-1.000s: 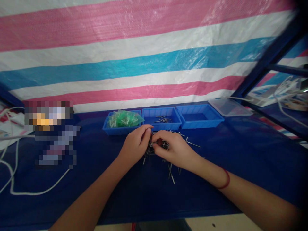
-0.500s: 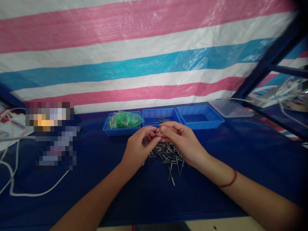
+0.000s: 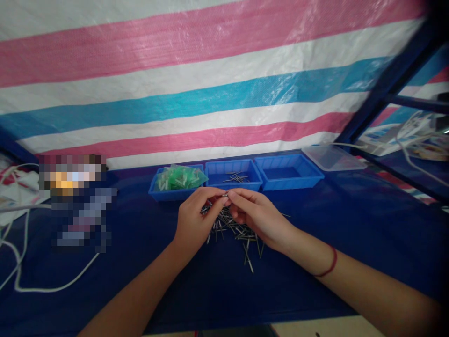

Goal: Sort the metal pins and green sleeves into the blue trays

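My left hand [image 3: 197, 216] and my right hand [image 3: 255, 213] meet fingertip to fingertip just above a heap of small metal pins [image 3: 238, 231] on the dark blue table. Both hands are pinched closed around one small pin [image 3: 225, 195] held between them. Behind the hands stand three blue trays in a row: the left tray [image 3: 157, 189] holds green plastic pieces [image 3: 180, 177], the middle tray [image 3: 254, 174] holds a few pins, and the right tray [image 3: 298, 174] looks bare inside.
A clear plastic lid [image 3: 331, 157] lies right of the trays. White cables [image 3: 45, 276] loop over the table's left side. A striped pink, white and blue tarp [image 3: 210, 84] backs the table. A dark blue frame post [image 3: 382, 79] rises at right.
My hands rose off the pin heap, came together near the middle tray, then settled slightly lower, still pinching a pin between them.
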`<state>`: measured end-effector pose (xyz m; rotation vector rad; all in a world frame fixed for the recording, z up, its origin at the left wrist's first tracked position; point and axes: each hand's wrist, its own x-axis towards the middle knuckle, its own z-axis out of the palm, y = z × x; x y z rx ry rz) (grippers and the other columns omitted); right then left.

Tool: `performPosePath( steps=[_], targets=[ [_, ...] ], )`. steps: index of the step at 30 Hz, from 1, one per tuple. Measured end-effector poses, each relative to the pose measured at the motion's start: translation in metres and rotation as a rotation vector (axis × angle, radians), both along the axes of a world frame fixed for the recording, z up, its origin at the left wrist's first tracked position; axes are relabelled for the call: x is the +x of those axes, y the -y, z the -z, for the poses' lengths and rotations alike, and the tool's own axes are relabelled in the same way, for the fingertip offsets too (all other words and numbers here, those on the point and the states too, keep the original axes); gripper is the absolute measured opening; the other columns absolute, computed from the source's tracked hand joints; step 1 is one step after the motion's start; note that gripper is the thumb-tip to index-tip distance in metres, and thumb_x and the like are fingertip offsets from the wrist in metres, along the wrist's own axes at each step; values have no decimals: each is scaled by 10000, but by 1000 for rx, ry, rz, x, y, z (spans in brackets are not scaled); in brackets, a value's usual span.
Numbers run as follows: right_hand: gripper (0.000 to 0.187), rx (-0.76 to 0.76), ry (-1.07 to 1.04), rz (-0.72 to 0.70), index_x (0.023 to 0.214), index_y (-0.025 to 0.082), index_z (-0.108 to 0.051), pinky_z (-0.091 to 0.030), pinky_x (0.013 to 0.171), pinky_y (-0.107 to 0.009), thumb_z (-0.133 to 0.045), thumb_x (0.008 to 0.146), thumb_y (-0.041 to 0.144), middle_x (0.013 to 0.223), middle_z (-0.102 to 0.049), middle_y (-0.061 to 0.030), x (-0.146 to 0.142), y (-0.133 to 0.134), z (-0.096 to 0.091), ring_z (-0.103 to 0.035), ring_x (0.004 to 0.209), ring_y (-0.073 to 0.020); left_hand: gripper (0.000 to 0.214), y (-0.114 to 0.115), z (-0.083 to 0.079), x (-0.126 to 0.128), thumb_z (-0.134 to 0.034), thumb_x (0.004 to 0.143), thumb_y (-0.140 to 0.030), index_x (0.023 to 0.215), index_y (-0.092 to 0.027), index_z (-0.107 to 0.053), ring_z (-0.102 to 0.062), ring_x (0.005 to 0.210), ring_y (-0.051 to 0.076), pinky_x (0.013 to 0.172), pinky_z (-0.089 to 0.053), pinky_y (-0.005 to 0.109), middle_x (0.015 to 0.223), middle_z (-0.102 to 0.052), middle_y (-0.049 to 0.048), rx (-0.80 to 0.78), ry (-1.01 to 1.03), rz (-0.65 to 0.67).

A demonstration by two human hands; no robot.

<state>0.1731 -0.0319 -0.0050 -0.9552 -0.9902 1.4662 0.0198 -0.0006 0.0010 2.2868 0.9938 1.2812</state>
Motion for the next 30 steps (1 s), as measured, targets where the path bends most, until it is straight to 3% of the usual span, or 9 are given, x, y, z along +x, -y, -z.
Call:
performPosePath(
  steps=[5,18,23,28,30],
  targets=[
    [263,11,-47,-40,818,170,-653,-342,522,-230,-674,775,429,632,-548,19,0,0,-1,-474,579,-89,112,1,-2,0,-577,881,-255,945,-209,-656,-605,738,131,700,-496,246,850,-671,16,0,13,11],
    [208,128,-108,59,915,221,-666,-460,593,-260,-729,738,312,767,-651,2,2,2,-6,-588,659,-108,92,-4,0,-1,-530,907,-213,957,-183,-601,-586,788,129,702,-465,232,888,-628,26,-61,12,31],
    [145,329,208,117,874,214,-642,-455,595,-267,-676,790,328,741,-629,8,4,1,-6,-572,668,-119,120,-6,3,0,-488,929,-201,914,-170,-603,-577,880,141,771,-456,241,952,-617,44,-62,-64,140],
    [113,702,725,385,925,206,-638,-465,671,-310,-589,852,278,825,-649,-21,24,-15,-5,-574,720,-147,267,-10,7,-2,-494,927,-239,1182,-174,-539,-585,820,147,799,-473,289,994,-626,52,-80,-158,79],
    [130,808,965,475,956,197,-640,-463,751,-352,-557,868,241,877,-668,-46,36,-25,-2,-588,801,-179,263,-12,6,-4,-482,928,-226,1177,-171,-546,-587,832,155,820,-470,307,986,-628,54,-71,-245,89]
  ],
)
